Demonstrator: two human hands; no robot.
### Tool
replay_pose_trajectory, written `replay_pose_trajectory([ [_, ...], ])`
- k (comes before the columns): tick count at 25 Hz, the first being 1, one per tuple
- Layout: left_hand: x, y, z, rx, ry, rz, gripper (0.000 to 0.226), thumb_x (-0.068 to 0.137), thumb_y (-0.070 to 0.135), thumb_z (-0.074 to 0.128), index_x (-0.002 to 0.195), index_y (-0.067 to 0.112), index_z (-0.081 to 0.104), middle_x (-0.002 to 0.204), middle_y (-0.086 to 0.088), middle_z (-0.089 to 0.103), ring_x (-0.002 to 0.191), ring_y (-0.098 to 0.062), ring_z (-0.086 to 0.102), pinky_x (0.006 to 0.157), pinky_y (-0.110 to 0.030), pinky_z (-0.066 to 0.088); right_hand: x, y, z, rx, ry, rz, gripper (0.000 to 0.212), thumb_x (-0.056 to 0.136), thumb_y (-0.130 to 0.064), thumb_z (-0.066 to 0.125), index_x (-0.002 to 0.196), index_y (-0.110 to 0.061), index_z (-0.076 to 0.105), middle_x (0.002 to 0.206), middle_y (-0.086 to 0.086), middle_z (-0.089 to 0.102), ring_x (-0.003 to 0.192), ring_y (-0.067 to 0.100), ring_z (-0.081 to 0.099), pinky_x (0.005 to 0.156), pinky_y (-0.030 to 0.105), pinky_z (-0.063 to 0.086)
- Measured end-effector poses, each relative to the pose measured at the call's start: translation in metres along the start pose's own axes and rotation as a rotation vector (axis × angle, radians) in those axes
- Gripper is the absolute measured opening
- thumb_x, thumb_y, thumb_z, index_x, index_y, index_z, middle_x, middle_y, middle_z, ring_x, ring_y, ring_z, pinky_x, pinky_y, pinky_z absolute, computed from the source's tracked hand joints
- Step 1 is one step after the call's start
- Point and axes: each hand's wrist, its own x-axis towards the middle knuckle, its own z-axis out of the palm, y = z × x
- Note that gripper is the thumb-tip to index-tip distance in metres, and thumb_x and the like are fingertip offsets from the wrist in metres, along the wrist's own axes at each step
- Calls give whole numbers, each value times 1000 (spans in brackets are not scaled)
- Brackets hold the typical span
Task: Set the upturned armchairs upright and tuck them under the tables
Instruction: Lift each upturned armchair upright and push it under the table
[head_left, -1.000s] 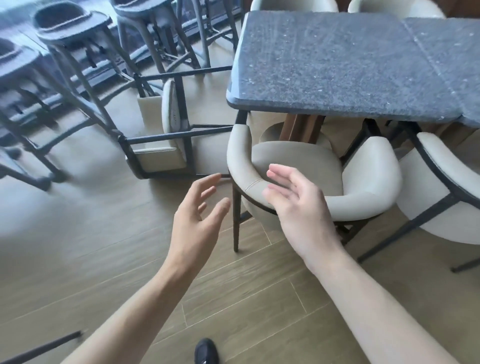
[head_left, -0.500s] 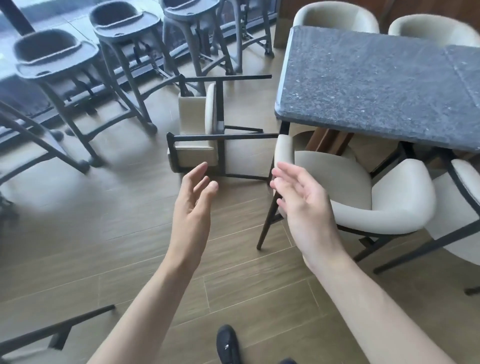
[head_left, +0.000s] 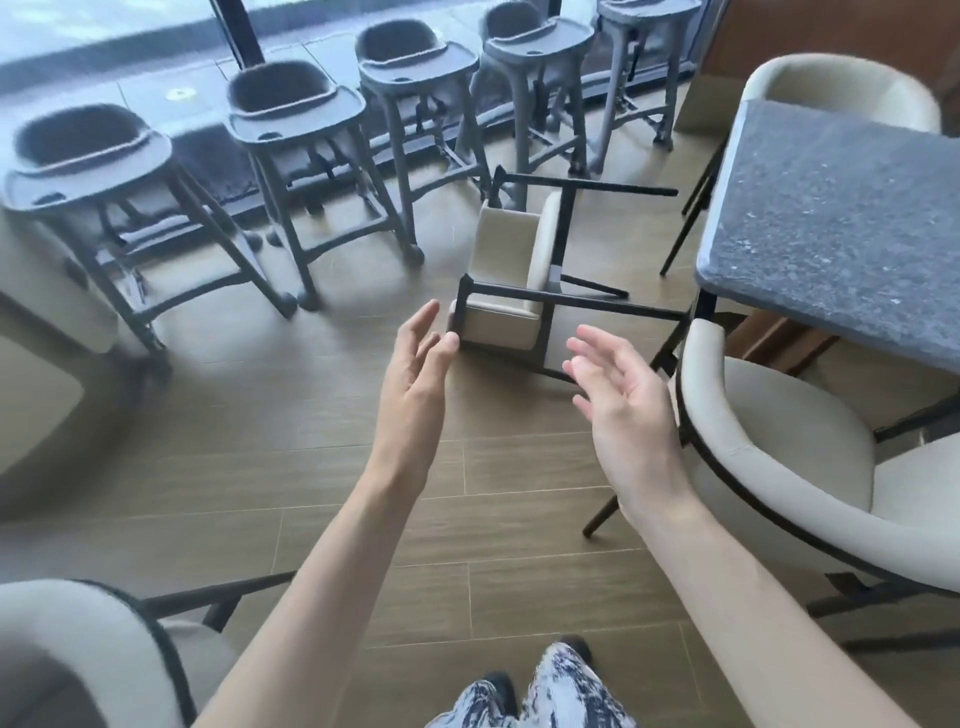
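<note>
A cream armchair with black legs (head_left: 511, 270) lies tipped on its side on the wood floor, legs pointing right toward the dark speckled table (head_left: 841, 234). My left hand (head_left: 415, 374) is open, fingers apart, just in front of the chair's near-left corner and not touching it. My right hand (head_left: 618, 400) is open too, palm facing left, in front of the chair's lower leg. Both hands hold nothing. An upright cream armchair (head_left: 779, 467) stands at the table's near side, partly under the top.
Several grey high chairs (head_left: 291, 130) line the window at the back. Another cream armchair (head_left: 78, 654) sits at the bottom left, and one more (head_left: 841, 88) behind the table. My patterned trouser leg (head_left: 561, 680) shows at the bottom.
The view has swung left and closer, so the tipped armchair now lies straight ahead. Both open hands have moved forward toward it.
</note>
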Motion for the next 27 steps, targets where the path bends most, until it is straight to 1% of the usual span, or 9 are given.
replay_pose_trajectory([
  [3,20,3,-17,-1,36,-16,41,106,26,48,146,34,47,115,43,57,123,20,47,98,-9,39,23,-6,22,-12,-35,-4,33,101,-13,52,134,-17,59,129,-7,64,123,4,59,110,36,45],
  [5,39,6,-26,-4,55,-19,44,102,35,51,146,35,47,117,42,57,125,18,48,107,-17,37,43,-11,39,-17,-60,1,33,101,-12,52,133,-16,60,128,-7,64,123,4,59,111,36,45],
  [8,73,11,-34,-9,76,-24,57,90,44,50,146,35,47,140,27,53,133,5,48,119,-34,33,79,-17,62,-33,-95,-1,32,101,-12,53,131,-18,60,126,-9,64,122,3,59,110,35,45],
  [10,105,14,-38,-14,93,-23,59,89,45,49,146,33,47,149,18,49,138,-2,46,121,-40,33,110,-19,78,-48,-107,-5,31,101,-12,53,130,-19,60,124,-9,65,118,-1,60,109,33,46],
  [12,141,19,-44,-10,125,-8,59,89,44,48,147,32,46,150,16,49,138,-2,46,121,-41,33,146,-22,97,-63,-131,-18,31,100,-13,54,129,-20,61,124,-9,66,116,-4,60,109,33,47],
  [15,193,29,-55,-23,162,-9,61,88,44,48,148,31,46,150,17,49,137,0,46,121,-40,33,198,-29,128,-57,-158,11,31,100,-14,56,129,-20,62,123,-8,66,114,-3,60,109,37,46],
  [22,294,43,-75,-14,162,23,58,89,45,48,145,34,46,150,17,49,137,0,46,121,-40,33,285,-39,185,-82,-193,10,29,99,-15,57,126,-22,64,121,-10,67,112,-5,60,108,37,46],
  [25,327,44,-81,-29,142,16,56,87,46,49,143,35,47,150,15,49,139,-2,46,121,-41,32,310,-42,203,-87,-187,19,28,99,-17,57,125,-24,64,121,-11,67,106,-12,60,106,32,48],
  [27,354,45,-90,-30,121,8,58,87,46,49,144,34,47,151,14,49,139,-4,45,122,-42,31,328,-43,220,-90,-169,27,28,99,-18,57,125,-25,64,123,-10,67,105,-13,60,97,25,53],
])
